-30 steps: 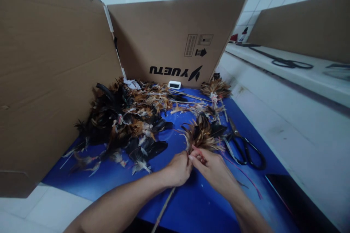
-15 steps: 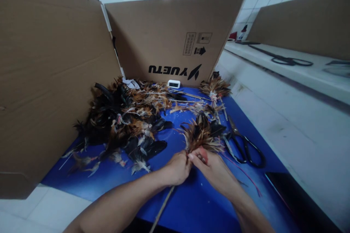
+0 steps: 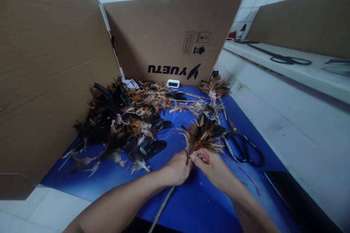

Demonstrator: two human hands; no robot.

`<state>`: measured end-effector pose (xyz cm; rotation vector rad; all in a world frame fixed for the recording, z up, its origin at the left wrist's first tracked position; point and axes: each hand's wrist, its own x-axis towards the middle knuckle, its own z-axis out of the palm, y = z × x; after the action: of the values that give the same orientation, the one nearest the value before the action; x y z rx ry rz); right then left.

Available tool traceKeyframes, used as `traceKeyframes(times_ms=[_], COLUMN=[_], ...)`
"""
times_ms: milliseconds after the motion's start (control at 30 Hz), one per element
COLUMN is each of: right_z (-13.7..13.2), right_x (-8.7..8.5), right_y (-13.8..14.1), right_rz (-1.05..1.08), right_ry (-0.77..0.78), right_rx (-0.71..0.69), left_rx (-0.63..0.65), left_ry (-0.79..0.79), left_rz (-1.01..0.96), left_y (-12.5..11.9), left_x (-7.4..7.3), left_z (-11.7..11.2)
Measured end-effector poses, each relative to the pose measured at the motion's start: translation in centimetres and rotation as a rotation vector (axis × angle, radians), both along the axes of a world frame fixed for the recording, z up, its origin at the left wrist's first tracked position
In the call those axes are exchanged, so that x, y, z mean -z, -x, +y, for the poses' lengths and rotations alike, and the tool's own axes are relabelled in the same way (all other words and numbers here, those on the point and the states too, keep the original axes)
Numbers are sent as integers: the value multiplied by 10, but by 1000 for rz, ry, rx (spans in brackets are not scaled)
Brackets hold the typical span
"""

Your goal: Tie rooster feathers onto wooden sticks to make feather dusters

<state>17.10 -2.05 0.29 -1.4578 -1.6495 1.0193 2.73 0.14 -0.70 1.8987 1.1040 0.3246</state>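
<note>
My left hand is closed round a thin wooden stick just below a tuft of brown and black feathers bound to its top. My right hand meets it from the right, fingers pinched at the base of the tuft on a pink string that trails off to the right over the blue mat. Both hands hover low above the mat's front half.
A heap of loose dark and brown feathers lies left of centre. Black scissors rest right of the tuft, a finished feather bundle and a small white clock behind. Cardboard walls stand left and back. A dark tablet lies at the right.
The hands have stayed together at the tuft's base; my right fingers shifted slightly round the binding. The view has dipped a little.
</note>
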Motion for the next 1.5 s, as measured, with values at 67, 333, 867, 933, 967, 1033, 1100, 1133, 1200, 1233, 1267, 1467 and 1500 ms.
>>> traceKeyframes(times_ms=[67, 333, 867, 933, 967, 1033, 1100, 1133, 1200, 1233, 1267, 1467, 1500], right_z=[0, 0, -2, -2, -2, -2, -3, -3, -3, -3, -3, -1, -1], right_x=[-3, -5, -20, -22, -22, -24, -25, -26, -25, -23, -22, -10, -9], right_y=[1, 4, -17, -20, -21, -21, -22, -22, -22, -22, -22, -20, -19], right_rz=[25, 242, 344, 351, 350, 340, 323, 311, 278, 259, 242, 221, 209], right_ry=[30, 203, 222, 175, 157, 128, 104, 95, 88, 89, 90, 98, 106], right_rx=[9, 18, -46, -77, -99, -144, -172, -176, -159, -140, -117, 22, 35], left_rx=[-4, -33, -53, -60, -63, -64, -63, -63, -62, -59, -53, -51, -55], left_ry=[16, 32, 49, 38, 39, 50, 65, 66, 53, 43, 33, 21, 23], left_rz=[-1, -11, 12, 10, 9, 8, 8, 8, 5, 0, -7, 4, -1], left_y=[0, -1, 1, 1, 1, 1, 2, 2, 2, 2, 2, 1, 1], left_x=[-2, -3, -9, -10, -9, -9, -8, -8, -7, -7, -7, -5, -5], left_z=[0, 0, 0, 0, 1, 1, 1, 1, 1, 1, 1, 2, 2])
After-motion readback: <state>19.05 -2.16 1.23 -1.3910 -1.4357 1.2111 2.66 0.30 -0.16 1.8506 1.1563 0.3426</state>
